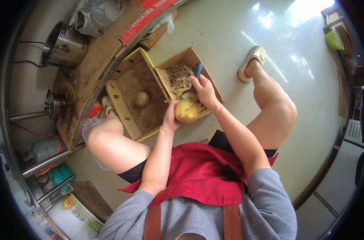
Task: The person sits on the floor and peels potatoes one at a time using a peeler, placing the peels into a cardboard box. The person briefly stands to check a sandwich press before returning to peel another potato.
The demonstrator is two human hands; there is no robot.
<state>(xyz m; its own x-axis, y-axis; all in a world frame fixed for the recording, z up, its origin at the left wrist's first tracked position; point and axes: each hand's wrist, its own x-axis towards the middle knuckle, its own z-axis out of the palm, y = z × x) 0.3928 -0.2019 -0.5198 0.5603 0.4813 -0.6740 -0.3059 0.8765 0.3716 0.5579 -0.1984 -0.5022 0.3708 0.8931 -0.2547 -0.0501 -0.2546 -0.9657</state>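
Observation:
My left hand point(171, 117) holds a large, mostly peeled potato point(187, 112) from its left side. A peeler with a dark handle point(198, 70) is in my right hand point(204, 90), its head against the upper part of the potato. Beyond and below my hands, pale peelings point(179, 76) lie heaped in a cardboard box point(191, 57). Left of it, a second cardboard box point(122, 103) has a stained bottom, on which one round, brownish potato point(142, 99) rests.
A worn wooden bench covered with cardboard point(95, 60) runs along the left, bearing a steel pot point(65, 48), plastic bags point(95, 16) and a gas burner point(56, 105). A gas cylinder point(45, 148) stands lower left. My legs are spread either side of the boxes on the tiled floor point(218, 36).

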